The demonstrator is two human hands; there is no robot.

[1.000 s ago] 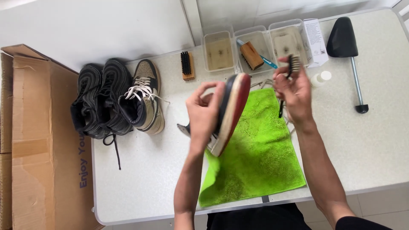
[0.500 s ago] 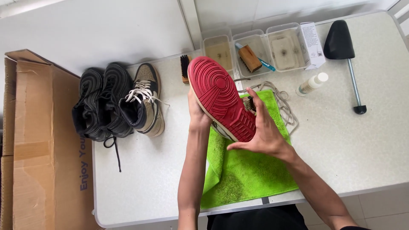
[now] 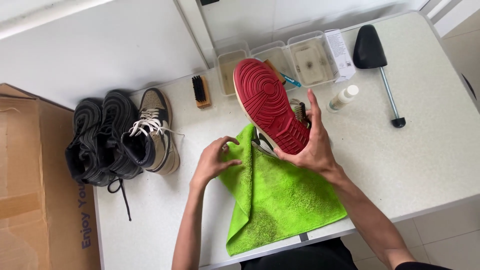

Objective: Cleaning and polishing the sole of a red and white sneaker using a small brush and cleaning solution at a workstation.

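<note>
Brush (image 3: 299,111) half hidden behind red-soled shoe (image 3: 270,105); right hand (image 3: 310,147) grips both.

Black shoes (image 3: 102,137), wooden brush (image 3: 201,91), plastic tubs (image 3: 312,60), shoe tree (image 3: 375,57), cardboard box (image 3: 30,190)
</note>
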